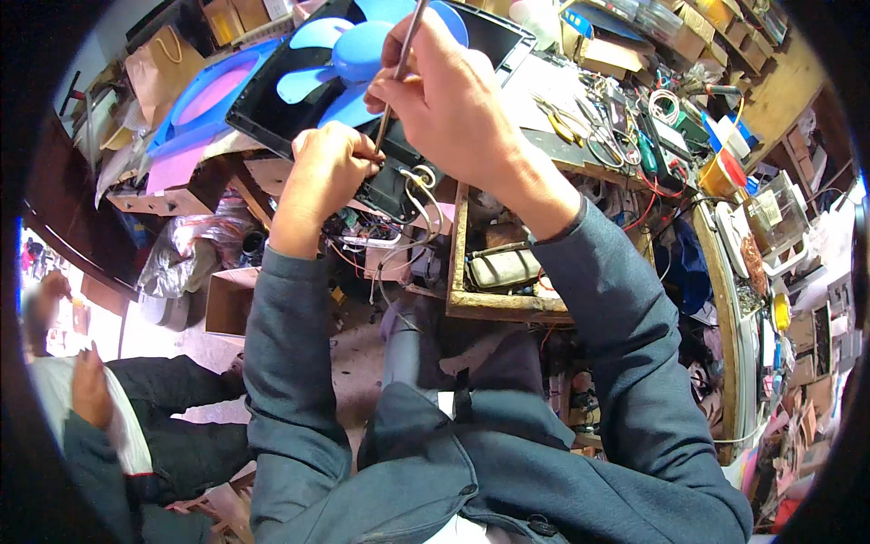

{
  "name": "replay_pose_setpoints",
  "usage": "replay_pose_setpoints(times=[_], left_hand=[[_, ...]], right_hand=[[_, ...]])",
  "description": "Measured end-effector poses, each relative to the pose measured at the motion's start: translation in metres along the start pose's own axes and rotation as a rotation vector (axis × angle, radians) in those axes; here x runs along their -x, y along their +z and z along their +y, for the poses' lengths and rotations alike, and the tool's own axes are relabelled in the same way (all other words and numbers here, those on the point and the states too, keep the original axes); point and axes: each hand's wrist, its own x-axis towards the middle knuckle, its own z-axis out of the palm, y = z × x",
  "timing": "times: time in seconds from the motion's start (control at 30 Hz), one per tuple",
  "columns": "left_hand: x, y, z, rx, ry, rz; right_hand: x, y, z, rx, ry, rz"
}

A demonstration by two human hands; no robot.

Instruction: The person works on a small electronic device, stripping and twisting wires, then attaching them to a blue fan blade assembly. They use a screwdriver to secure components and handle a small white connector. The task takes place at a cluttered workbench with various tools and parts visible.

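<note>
Tools (569,132) are cluttering the bench (545,143); the right hand (458,104) is gripping a rod (385,121), the left hand (328,170) pinching near its tip; tilting may cause slipping.

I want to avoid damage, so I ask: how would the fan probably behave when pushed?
The fan may turn, since its blades spread from a round hub. It is probably light for its size, as the blades look like thin plastic. Their smooth surface could be slippery.
</note>
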Motion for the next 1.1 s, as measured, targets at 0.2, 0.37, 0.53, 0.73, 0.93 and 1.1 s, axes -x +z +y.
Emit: replay_pose_setpoints(times=[0.2, 0.37, 0.53, 0.73, 0.93, 1.1], left_hand=[[-0.002, -0.007, 0.010, 0.025, -0.073, -0.028], [-0.003, -0.007, 0.008, 0.040, -0.054, -0.037], [-0.004, -0.009, 0.012, 0.039, -0.060, -0.031], [-0.007, -0.009, 0.009, 0.022, -0.041, -0.034], [-0.007, -0.008, 0.006, -0.012, -0.029, -0.034], [-0.008, -0.005, 0.003, 0.043, -0.011, 0.005]], right_hand=[[0.010, 0.002, 0.002, 0.016, 0.093, -0.064], [0.012, 0.004, 0.005, 0.034, 0.078, -0.071], [0.011, 0.003, 0.010, 0.054, -0.002, -0.084], [0.005, 0.002, 0.015, -0.010, -0.109, -0.161], [0.009, 0.005, 0.009, 0.215, -0.055, -0.115], [0.007, 0.004, 0.008, 0.252, -0.080, -0.140]])
